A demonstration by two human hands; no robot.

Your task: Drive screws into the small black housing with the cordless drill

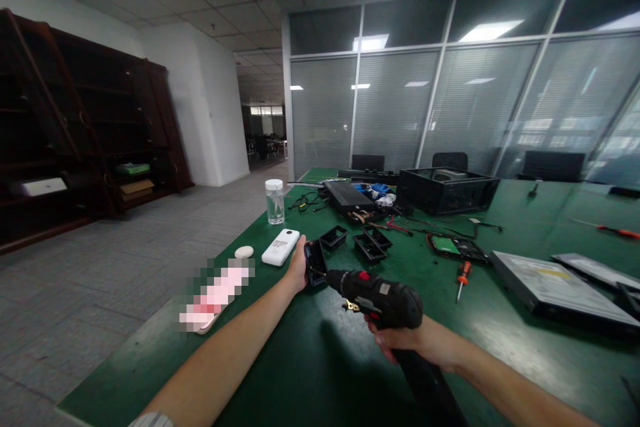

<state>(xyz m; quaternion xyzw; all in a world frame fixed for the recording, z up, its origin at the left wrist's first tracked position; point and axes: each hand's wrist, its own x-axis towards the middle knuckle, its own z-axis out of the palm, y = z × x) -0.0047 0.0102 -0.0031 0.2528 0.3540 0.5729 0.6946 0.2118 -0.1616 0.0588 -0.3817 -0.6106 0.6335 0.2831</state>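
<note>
My left hand (299, 267) is closed on the left side of a small black plastic box (315, 262), tilted so that its open side faces me. My right hand (400, 340) grips the handle of a black cordless drill (383, 295) with red accents. The drill points left, its tip at the box; whether the bit touches a screw is too small to see. Just beyond the held box lie similar black plastic frames (370, 247). A small brass-coloured piece (351, 306) shows under the drill, partly hidden by it.
On the green table (280, 374), left, are a white power bank (281, 247), a clear bottle (275, 202) and a pixelated pink phone (217, 300). To the right lie an orange screwdriver (464, 277), a circuit board (453, 246) and a metal drive (560, 287). A black case (447, 192) stands behind.
</note>
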